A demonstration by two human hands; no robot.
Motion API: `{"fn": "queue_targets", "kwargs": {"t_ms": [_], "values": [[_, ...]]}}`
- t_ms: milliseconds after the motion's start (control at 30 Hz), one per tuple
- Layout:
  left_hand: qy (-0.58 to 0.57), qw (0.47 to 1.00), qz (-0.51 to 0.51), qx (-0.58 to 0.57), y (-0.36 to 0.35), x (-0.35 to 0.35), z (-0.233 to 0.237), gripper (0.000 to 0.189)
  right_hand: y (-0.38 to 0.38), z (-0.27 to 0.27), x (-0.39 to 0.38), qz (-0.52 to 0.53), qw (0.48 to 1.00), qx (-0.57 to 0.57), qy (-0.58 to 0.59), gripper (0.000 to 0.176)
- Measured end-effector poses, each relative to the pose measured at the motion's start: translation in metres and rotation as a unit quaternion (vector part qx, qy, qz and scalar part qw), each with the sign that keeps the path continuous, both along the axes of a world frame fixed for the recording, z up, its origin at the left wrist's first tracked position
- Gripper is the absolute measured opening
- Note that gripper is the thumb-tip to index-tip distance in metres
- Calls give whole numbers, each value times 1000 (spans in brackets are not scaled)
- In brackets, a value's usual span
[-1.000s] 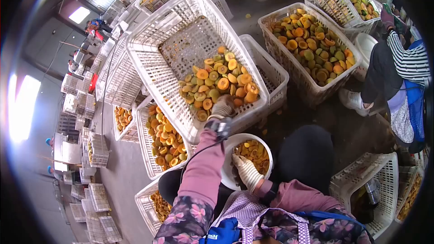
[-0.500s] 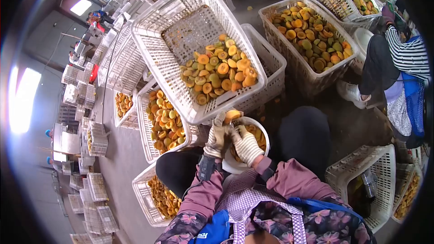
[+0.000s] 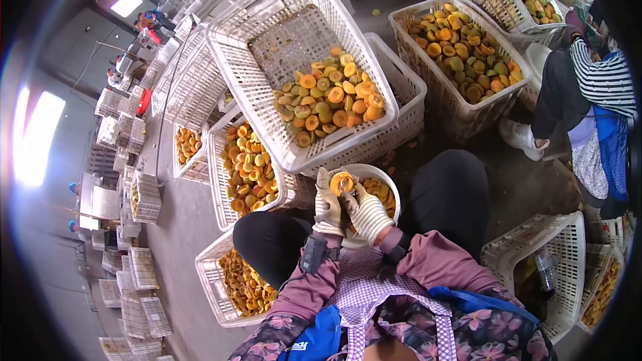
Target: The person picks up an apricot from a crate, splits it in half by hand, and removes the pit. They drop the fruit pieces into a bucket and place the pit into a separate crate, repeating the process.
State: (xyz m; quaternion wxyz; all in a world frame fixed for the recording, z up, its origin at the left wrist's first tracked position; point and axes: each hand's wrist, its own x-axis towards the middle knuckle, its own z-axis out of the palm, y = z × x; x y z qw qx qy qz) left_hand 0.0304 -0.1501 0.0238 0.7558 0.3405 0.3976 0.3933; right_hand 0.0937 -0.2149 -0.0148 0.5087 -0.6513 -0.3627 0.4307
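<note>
My left hand (image 3: pixel 327 206), in a pale work glove, is closed around an orange peach half (image 3: pixel 343 180) with its cut face turned up. At the fruit, the closed fingers of my right hand (image 3: pixel 370 215), in a striped glove, hold a small tool whose grey metal end shows at the cut face. The handle is hidden in the glove. Both hands are over a white bucket (image 3: pixel 399 206) with orange pieces inside. Just beyond it, a large white crate (image 3: pixel 225 67) tilts towards me, with many fruit halves (image 3: pixel 328 97) gathered at its near end.
Crates of halved fruit stand to the left (image 3: pixel 215 180) and right (image 3: pixel 401 40). By my left knee sits a crate of orange pieces (image 3: pixel 208 281). A crate with a plastic bottle (image 3: pixel 546 269) lies at lower right. Another person (image 3: pixel 602 83) sits at right.
My left hand has turned the peach half so its cut face shows upward. My right hand's fingers have come up against it, and the view has shifted slightly.
</note>
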Motion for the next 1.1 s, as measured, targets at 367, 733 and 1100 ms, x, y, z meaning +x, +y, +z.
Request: {"fn": "queue_targets", "kwargs": {"t_ms": [367, 733, 1100], "values": [[53, 983, -108, 141, -4, -8, 8, 37, -7, -15, -6, 8, 996, 78, 29, 37], [7, 991, 17, 134, -16, -1, 12, 30, -12, 1, -16, 49, 995, 46, 75, 33], [-108, 980, -124, 113, -5, -19, -4, 31, -19, 51, 18, 147, 883, -171, 413, 37]]}}
